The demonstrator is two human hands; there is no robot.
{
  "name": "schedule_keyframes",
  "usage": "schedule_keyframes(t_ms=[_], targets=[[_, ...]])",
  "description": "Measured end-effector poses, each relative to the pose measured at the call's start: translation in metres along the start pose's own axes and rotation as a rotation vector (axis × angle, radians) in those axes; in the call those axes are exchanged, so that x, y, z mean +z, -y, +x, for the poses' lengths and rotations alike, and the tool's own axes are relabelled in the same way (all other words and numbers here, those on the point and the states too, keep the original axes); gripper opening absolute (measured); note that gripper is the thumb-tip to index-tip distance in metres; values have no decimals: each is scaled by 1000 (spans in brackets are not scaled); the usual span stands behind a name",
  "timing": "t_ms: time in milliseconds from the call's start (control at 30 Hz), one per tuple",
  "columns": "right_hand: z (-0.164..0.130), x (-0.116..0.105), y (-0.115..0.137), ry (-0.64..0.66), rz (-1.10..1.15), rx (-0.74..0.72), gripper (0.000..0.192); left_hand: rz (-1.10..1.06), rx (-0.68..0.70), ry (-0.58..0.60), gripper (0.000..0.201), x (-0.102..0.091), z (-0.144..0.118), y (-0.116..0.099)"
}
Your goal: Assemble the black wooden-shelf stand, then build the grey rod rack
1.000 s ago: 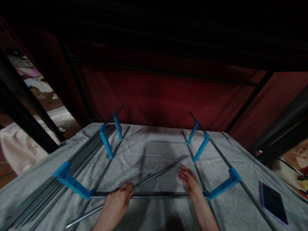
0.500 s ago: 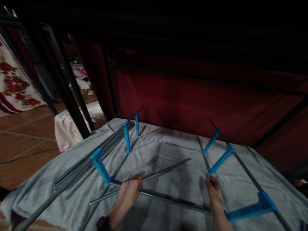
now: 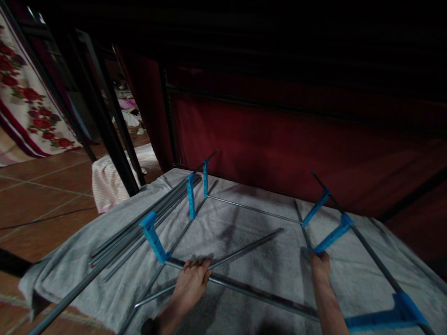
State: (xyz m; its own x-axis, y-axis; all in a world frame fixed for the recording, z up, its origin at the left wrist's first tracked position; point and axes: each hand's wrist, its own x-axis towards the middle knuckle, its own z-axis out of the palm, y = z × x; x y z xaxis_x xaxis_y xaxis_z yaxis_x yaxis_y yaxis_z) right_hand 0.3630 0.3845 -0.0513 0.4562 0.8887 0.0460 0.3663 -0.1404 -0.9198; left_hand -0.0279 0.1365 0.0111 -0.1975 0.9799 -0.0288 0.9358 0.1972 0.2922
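Note:
A frame of grey metal tubes joined by blue plastic brackets stands on a grey blanket point(image 3: 244, 251). My left hand point(image 3: 193, 281) is closed over the front metal tube point(image 3: 258, 294), where a loose metal tube point(image 3: 247, 247) crosses it at a slant. On the right side, my right hand point(image 3: 320, 265) is closed at the lower end of a blue plastic bracket point(image 3: 331, 235), beside the lower side tube point(image 3: 306, 235); its fingertips are partly hidden. Another blue bracket point(image 3: 384, 318) lies nearer, right of my right forearm. On the left, a blue bracket point(image 3: 153, 237) meets the front tube.
A bundle of loose metal tubes point(image 3: 139, 228) lies along the blanket's left side. Red cloth point(image 3: 272, 139) hangs behind the frame. Dark metal posts point(image 3: 101, 107) rise at the left, near a striped cloth point(image 3: 110, 181) and the tiled floor point(image 3: 45, 195).
My right hand has moved forward against the bracket's lower end. The left hand stays over the tubes. The whole view has shifted slightly.

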Motion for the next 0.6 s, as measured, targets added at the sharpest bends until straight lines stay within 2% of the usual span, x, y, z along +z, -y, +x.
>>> schedule_keyframes(t_ms=[133,333,600], targets=[[7,-2,7,-22,-160,42,30,-16,75,-86,38,19,3,14],[9,-9,12,-42,-187,32,31,-71,159,-226,37,47,3,33],[-19,-33,3,-30,-136,-26,37,-119,155,-228,35,61,-33,48]])
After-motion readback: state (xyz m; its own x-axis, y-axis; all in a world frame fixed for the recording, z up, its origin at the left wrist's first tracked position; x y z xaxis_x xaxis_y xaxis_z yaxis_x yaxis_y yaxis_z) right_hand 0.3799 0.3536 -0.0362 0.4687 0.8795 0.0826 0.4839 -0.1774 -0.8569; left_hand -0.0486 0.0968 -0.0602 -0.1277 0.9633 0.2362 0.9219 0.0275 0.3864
